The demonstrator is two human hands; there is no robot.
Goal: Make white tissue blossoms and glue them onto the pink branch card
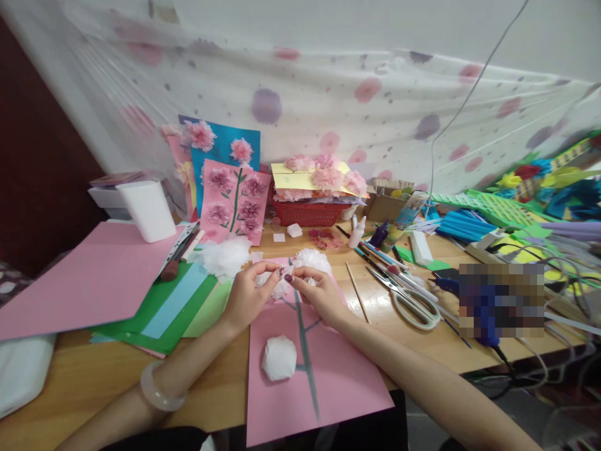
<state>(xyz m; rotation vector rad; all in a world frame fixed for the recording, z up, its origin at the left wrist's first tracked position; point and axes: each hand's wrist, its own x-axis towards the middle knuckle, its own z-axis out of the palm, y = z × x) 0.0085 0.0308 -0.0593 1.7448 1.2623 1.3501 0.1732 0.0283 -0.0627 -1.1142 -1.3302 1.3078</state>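
Note:
My left hand (pixel 248 294) and my right hand (pixel 322 293) meet above the upper part of a pink card (pixel 347 376). The fingers of both hands are closed in a pinch on a small piece of white tissue paper (pixel 288 270), mostly hidden by the fingertips. A painted dark green stem (pixel 307 369) with side branches runs down the card. Behind my right hand sits a fluffy white paper flower (pixel 310 259); another white ruffled flower (pixel 278 289) shows partly between my hands. A folded white tissue bundle (pixel 279 358) lies lower on the card.
Scissors (pixel 413 304), a wooden stick (pixel 357 291) and a small white bottle (pixel 357 232) lie or stand to the right. White tissue (pixel 225 257) and green paper (pixel 136 326) are at left. Behind are a red basket (pixel 307 214) and a flowered pink card (pixel 220 197).

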